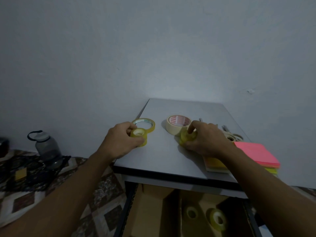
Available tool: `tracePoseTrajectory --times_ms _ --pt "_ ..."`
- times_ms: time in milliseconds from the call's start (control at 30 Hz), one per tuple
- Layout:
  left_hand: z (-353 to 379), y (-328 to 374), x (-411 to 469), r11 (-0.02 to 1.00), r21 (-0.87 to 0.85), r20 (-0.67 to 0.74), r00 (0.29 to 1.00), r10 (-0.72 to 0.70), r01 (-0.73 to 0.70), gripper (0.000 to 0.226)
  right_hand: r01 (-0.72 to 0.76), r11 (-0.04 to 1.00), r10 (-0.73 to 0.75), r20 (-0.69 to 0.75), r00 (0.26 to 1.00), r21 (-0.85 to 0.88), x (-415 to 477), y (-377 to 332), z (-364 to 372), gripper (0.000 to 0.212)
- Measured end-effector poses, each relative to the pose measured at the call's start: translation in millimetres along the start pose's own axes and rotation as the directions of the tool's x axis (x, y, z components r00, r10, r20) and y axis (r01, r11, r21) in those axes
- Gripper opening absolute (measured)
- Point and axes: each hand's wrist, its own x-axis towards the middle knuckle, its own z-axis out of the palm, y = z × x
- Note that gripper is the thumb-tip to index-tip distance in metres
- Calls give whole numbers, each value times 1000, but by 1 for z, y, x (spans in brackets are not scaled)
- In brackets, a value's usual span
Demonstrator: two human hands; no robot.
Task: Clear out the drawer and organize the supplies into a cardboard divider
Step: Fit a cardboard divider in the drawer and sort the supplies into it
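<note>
I see both hands on small yellow tape rolls on the grey desk top (171, 156). Left hand (122, 140) is curled around one small roll (139, 136), fingers at its sides, roll standing on the surface. Right hand (205, 139) is closed on a second small roll (185, 137), thumb and index pinching it — that roll looks tilted, partly hidden by the fingers.

Just behind the left roll, touching or nearly so, lies a wider clear-yellow tape ring (145, 124), flat. Behind the right roll sits a masking tape roll (177, 124) with red print inside its core, flat too.

To the right, a pink sticky-note stack (256, 154) rests on yellowish pads near the desk's right edge. Behind it are pale scissors handles (233, 136) and something thin and grey — too dim to name.

Below the desk front, the open drawer holds the cardboard divider (171, 202). Two more small yellow tape rolls (217, 218) sit in one compartment, side by side; the compartment to their left looks dark, contents unreadable.

Off to the left on a patterned floor mat (34, 194) stands a grey water bottle (47, 146).
</note>
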Motion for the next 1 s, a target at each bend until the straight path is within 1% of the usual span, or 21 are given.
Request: tracePoseTrajectory --times_ms 100,200,367,567,833,1000 --pt "2 1 -6 999 12 40 998 42 -42 44 50 999 -50 18 999 5 -5 -4 -2 51" --pt "2 3 -10 998 18 51 996 67 -68 42 71 997 -72 6 997 40 -5 -6 -1 52" --pt "3 4 -15 997 -21 49 996 74 -74 36 59 996 -59 -4 998 72 -2 -8 1 54" --pt "3 5 -16 997 -10 53 996 73 -72 48 64 996 -65 10 998 67 -1 -8 3 55" --pt "4 4 -20 995 27 52 994 97 -98 48 45 998 -45 -16 999 37 -2 -10 8 57" --pt "5 7 -27 993 45 9 994 113 -114 49 35 998 -33 -32 999 59 -4 -13 8 56"
